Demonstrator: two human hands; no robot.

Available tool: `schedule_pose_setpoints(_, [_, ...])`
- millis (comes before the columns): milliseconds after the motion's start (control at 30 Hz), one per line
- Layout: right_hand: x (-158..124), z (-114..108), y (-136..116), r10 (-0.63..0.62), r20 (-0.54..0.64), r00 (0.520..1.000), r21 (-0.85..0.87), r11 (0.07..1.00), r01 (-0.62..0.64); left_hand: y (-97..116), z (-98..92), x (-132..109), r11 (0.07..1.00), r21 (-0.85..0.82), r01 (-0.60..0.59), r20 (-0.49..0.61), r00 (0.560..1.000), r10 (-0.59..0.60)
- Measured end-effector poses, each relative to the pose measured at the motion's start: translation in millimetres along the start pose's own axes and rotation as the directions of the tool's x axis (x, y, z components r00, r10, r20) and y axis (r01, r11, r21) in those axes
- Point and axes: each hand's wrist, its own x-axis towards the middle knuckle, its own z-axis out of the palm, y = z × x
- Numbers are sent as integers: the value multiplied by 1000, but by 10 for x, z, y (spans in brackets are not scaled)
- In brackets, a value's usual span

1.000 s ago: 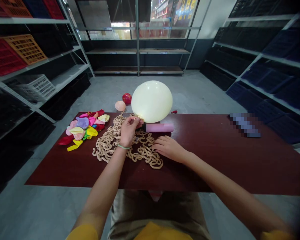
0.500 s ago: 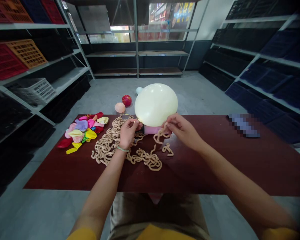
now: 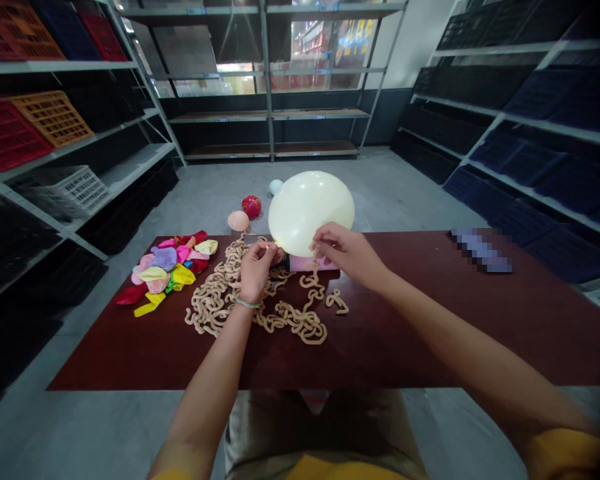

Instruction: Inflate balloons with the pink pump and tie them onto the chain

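Observation:
My left hand (image 3: 259, 270) is closed in a pinch on the neck of an inflated pale yellow balloon (image 3: 305, 207). The balloon floats up and to the right of that hand, above the table's far edge. In front of its lower right side is my right hand (image 3: 343, 257), fingers pinched on a tan cord (image 3: 313, 283) that hangs down to the table. Under and around my left hand lies a tangled heap of the same cord (image 3: 217, 293). A short separate piece of cord (image 3: 337, 302) rests to the right.
Uninflated coloured balloons (image 3: 165, 267) lie on the left of the dark red table (image 3: 405, 333). Behind my hands is a pink object (image 3: 300, 264), partly hidden. Small inflated balloons (image 3: 251, 207) are beyond the far edge. A blurred-out flat item (image 3: 483, 250) lies right. Shelves with crates (image 3: 50, 117) surround.
My right hand has moved left and slightly up, in front of the balloon. The cord it holds now hangs in a longer strand. My left hand stays at the balloon's neck.

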Motion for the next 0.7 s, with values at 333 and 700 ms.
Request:
schedule_pose_setpoints(333, [104, -113, -286, -30, -31, 999, -30, 999, 29, 20, -14, 11, 1000, -16, -24, -24, 999, 23])
schedule_pose_setpoints(700, [140, 166, -224, -7, 94, 996, 101, 995, -2, -4, 55, -50, 1000, -22, 13, -25, 1000, -13])
